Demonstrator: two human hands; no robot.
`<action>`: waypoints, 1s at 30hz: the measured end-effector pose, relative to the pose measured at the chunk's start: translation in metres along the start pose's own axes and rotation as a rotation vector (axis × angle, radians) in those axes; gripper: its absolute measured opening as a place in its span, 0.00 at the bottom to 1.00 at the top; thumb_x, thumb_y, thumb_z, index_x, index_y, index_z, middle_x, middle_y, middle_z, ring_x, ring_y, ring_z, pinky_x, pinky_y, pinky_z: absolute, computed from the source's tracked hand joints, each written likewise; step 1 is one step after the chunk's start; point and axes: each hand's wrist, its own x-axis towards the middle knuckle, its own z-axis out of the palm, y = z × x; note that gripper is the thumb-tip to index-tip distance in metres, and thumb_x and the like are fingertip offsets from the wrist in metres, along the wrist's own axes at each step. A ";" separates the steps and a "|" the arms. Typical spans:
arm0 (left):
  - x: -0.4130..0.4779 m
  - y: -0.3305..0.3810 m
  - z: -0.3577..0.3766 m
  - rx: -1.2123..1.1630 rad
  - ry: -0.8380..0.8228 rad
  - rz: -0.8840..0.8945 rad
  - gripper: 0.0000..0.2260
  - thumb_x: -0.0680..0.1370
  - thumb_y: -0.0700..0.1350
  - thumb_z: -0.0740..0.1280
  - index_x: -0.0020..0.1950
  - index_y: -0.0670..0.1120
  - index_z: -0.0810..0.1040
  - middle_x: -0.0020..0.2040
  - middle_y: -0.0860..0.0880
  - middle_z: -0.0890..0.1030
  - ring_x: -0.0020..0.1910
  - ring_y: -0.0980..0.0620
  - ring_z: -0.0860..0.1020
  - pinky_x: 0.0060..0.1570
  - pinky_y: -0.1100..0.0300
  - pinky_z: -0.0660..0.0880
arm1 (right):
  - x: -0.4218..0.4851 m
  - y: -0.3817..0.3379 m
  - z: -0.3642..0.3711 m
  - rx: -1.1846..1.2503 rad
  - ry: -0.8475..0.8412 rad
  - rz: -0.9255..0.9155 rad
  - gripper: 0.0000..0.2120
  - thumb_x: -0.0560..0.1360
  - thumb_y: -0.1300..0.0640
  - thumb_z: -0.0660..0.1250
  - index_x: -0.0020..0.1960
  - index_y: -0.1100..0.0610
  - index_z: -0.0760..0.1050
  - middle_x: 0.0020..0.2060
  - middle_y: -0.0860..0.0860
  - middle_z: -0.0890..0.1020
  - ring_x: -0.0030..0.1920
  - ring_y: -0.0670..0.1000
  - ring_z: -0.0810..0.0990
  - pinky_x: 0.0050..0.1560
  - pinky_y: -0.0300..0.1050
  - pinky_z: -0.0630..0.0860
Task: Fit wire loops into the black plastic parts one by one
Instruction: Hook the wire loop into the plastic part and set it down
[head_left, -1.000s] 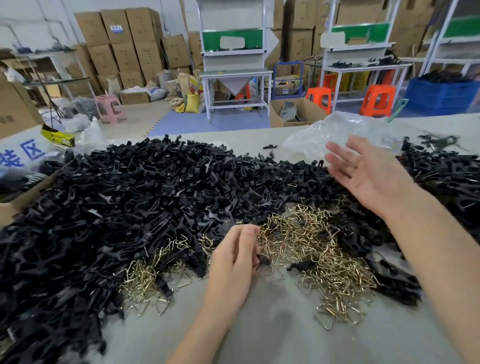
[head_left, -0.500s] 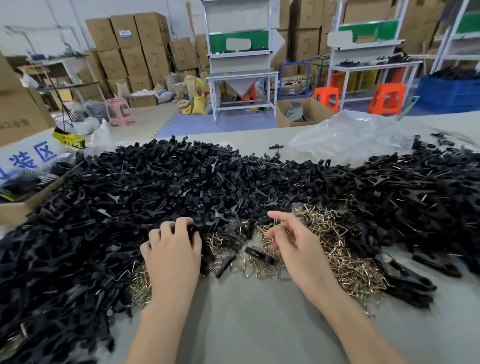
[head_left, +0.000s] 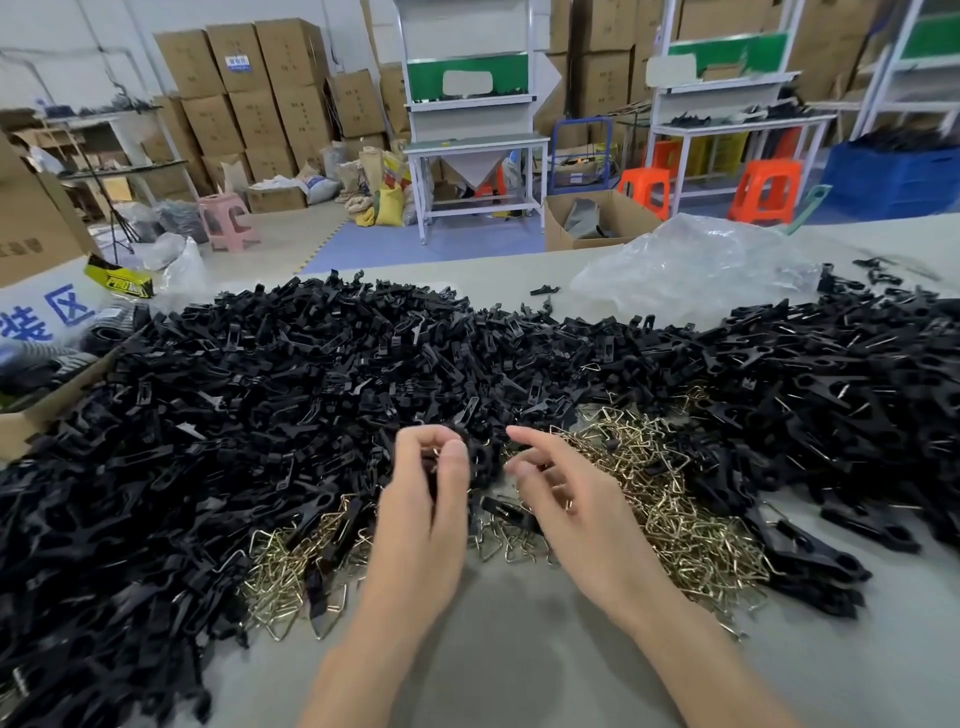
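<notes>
A big heap of black plastic parts (head_left: 260, 389) covers the table's left and middle. Brass wire loops (head_left: 675, 499) lie in a pile near the front, and more loops (head_left: 291, 566) lie to the left. My left hand (head_left: 426, 509) is raised over the heap's front edge. Its thumb and fingers pinch one black plastic part (head_left: 470, 449). My right hand (head_left: 566, 499) is close beside it with curled fingers. A bit of wire shows among them, the loop mostly hidden. One loose black part (head_left: 506, 512) lies under the hands.
Black parts with wire showing in them (head_left: 831, 374) pile up on the right. A crumpled clear plastic bag (head_left: 691, 265) lies at the back right and an open cardboard box (head_left: 31, 415) at the left edge. Bare grey table (head_left: 519, 665) lies in front of me.
My right hand came back from the right pile to the wire loops and rose beside the left. My left hand took a black part from the heap and lifted it.
</notes>
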 end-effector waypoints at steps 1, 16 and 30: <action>-0.004 0.003 0.007 -0.081 -0.028 -0.034 0.06 0.84 0.57 0.56 0.52 0.59 0.71 0.37 0.59 0.80 0.30 0.61 0.74 0.31 0.66 0.71 | -0.001 -0.001 0.001 0.040 -0.026 -0.001 0.15 0.83 0.46 0.60 0.69 0.33 0.71 0.55 0.36 0.81 0.52 0.41 0.81 0.51 0.33 0.77; -0.009 0.014 0.019 -0.320 -0.086 -0.223 0.19 0.86 0.55 0.50 0.50 0.44 0.73 0.30 0.40 0.77 0.24 0.44 0.75 0.22 0.51 0.70 | -0.004 -0.016 0.003 0.468 -0.128 0.108 0.06 0.81 0.59 0.67 0.58 0.53 0.77 0.36 0.44 0.83 0.29 0.52 0.80 0.33 0.41 0.78; -0.005 -0.001 0.019 -0.254 -0.063 -0.292 0.23 0.85 0.60 0.53 0.46 0.49 0.81 0.35 0.55 0.81 0.33 0.58 0.75 0.34 0.62 0.73 | 0.001 -0.011 0.004 0.413 -0.034 0.221 0.06 0.82 0.57 0.64 0.53 0.51 0.80 0.45 0.46 0.86 0.47 0.45 0.84 0.48 0.39 0.80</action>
